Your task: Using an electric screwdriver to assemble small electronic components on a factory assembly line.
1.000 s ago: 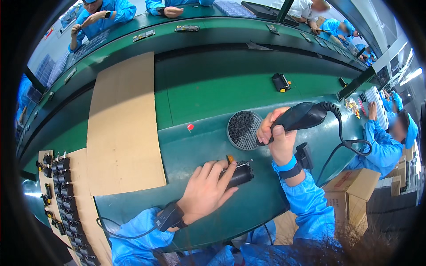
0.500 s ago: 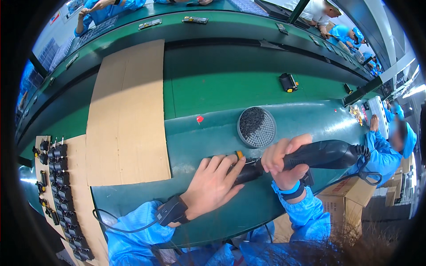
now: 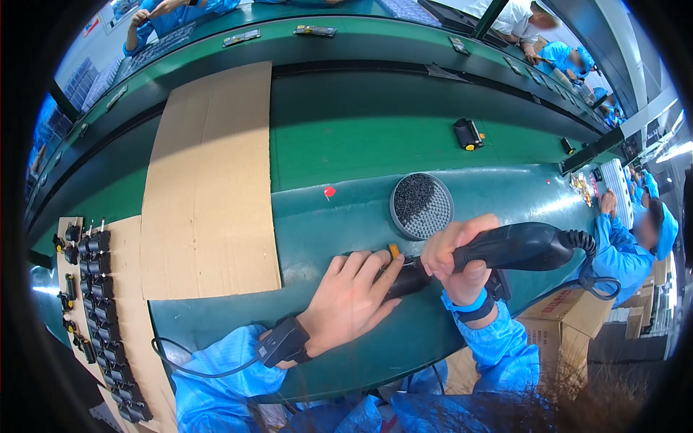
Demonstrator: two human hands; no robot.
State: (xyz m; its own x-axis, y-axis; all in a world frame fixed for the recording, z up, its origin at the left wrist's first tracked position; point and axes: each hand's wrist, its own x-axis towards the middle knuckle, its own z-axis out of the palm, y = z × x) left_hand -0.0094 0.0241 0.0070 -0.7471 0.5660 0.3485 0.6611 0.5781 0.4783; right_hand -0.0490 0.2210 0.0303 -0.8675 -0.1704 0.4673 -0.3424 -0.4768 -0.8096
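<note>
My left hand (image 3: 345,302) is closed over a small black housing (image 3: 408,282) on the green bench, fingers resting along its top. A yellow-orange tab (image 3: 394,250) sticks up at the housing's far side. In my right hand (image 3: 456,260) is a black electric screwdriver (image 3: 516,246), held nearly level with its coiled cord trailing right. Its tip points left, down at the housing; the exact contact spot is hidden by my fingers. Just beyond stands a round grey dish (image 3: 437,221) of small black screws, part of its dimpled bottom showing.
Cardboard sheets (image 3: 209,187) lie at left, with rows of black housings (image 3: 101,289) on the farthest-left one. Another black unit (image 3: 468,135) sits on the green conveyor. A red scrap (image 3: 330,192) lies on the bench. A co-worker (image 3: 628,238) sits at right, beside a cardboard box (image 3: 556,325).
The whole view has shifted slightly. The rear end of the screwdriver sits a little higher, while my left hand stays on the housing.
</note>
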